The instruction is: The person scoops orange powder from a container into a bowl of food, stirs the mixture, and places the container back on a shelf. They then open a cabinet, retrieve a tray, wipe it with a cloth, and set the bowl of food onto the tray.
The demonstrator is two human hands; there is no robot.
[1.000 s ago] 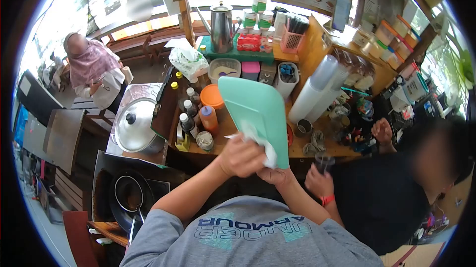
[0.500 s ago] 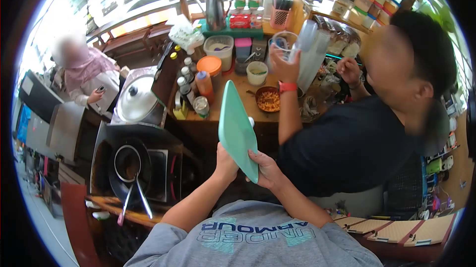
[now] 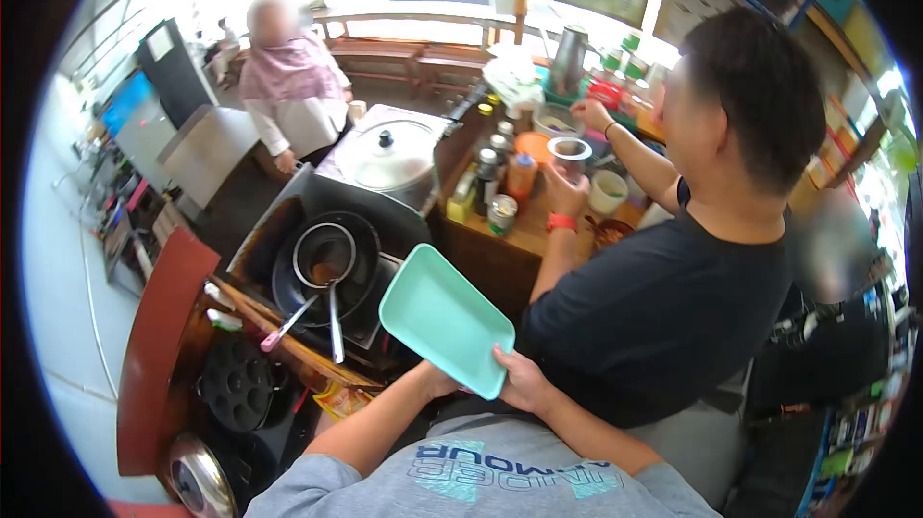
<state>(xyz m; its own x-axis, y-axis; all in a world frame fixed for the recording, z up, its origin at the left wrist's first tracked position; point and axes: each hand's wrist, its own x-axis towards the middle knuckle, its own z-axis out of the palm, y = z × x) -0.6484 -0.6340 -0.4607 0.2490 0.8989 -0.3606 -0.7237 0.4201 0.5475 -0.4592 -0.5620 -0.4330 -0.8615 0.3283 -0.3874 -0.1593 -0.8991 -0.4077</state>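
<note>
A mint-green rectangular tray (image 3: 445,314) is held in front of my chest, its hollow side facing up towards me and nothing in it. My left hand (image 3: 438,380) grips its lower left edge, with the fingers mostly hidden beneath it. On the lower right corner, my right hand (image 3: 522,381) is closed with the thumb over the rim. Just left of the tray, a strainer (image 3: 324,251) rests in a dark wok (image 3: 282,280) on the stove, with two handles pointing towards me.
A person in a dark shirt (image 3: 663,311) stands close on the right, holding a clear cup (image 3: 569,155). Bottles (image 3: 487,170) and tubs line the counter. Behind the stove stands a lidded pot (image 3: 388,158). Another person (image 3: 293,100) stands beyond it.
The view has swung left. The tray has turned from nearly edge-on to show its inside, still in both my hands. The nearby person's cup is lower, and their other hand reaches over the tubs.
</note>
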